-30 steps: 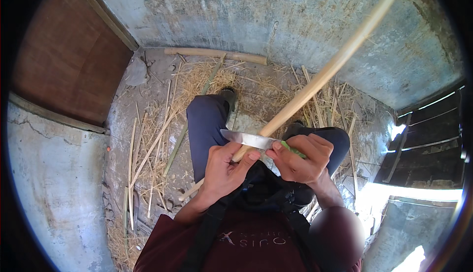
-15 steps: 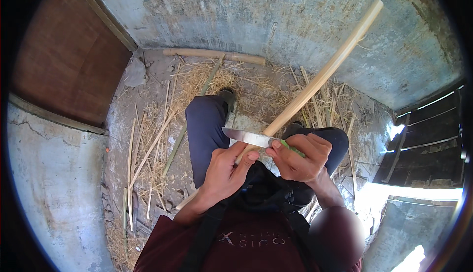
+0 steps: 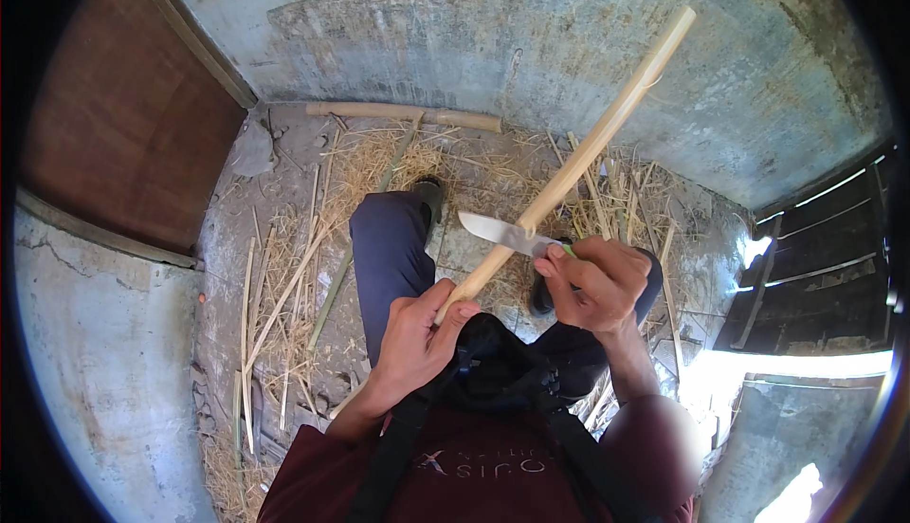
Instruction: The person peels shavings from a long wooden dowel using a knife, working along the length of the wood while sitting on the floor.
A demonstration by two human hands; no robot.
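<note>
Firmly, left hand (image 3: 414, 345) grips the pale stick (image 3: 569, 168); right hand (image 3: 595, 281) clasps a knife (image 3: 500, 232).

The person wears a dark maroon shirt (image 3: 474, 471) with a pale printed mark on the chest, black straps (image 3: 398, 447) running over both shoulders, dark navy trousers (image 3: 389, 248) and dark shoes (image 3: 428, 191). Both hands and forearms are bare.
</note>
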